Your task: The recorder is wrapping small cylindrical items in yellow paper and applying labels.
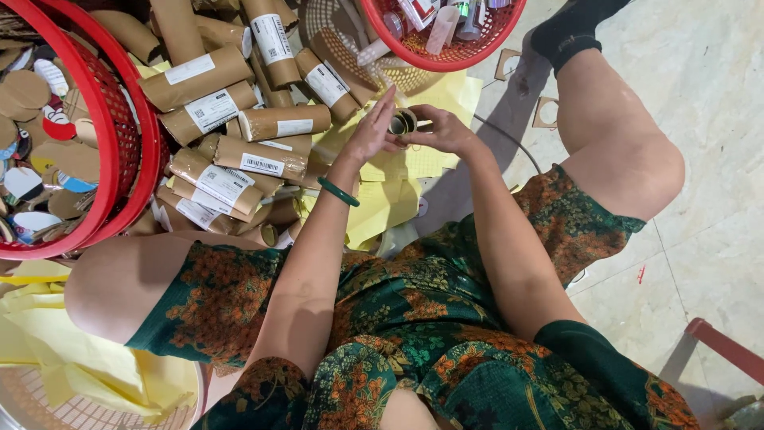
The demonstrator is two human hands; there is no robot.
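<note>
**One tube in hand, a heap beside it**

Nearest the camera, the seated person's lap in a green flowered dress fills the lower frame, with a pale basket [48,410] and yellow paper [56,334] at the lower left.

Further out, both hands meet over more yellow sheets. The left hand [370,131], a green bangle [338,192] on its wrist, has its fingers straight and together, pressed against the side of a small cardboard tube [403,122]. The right hand [444,131] curls its fingers around the tube's other side, so the tube is clamped between the two, open end toward the camera.

Beyond on the left lies a heap of labelled tubes [239,119]; whether these are finished or waiting cannot be told. A red basket [119,135] of round card discs stands beside it, and another red basket [446,57] of small items sits farthest off.
</note>
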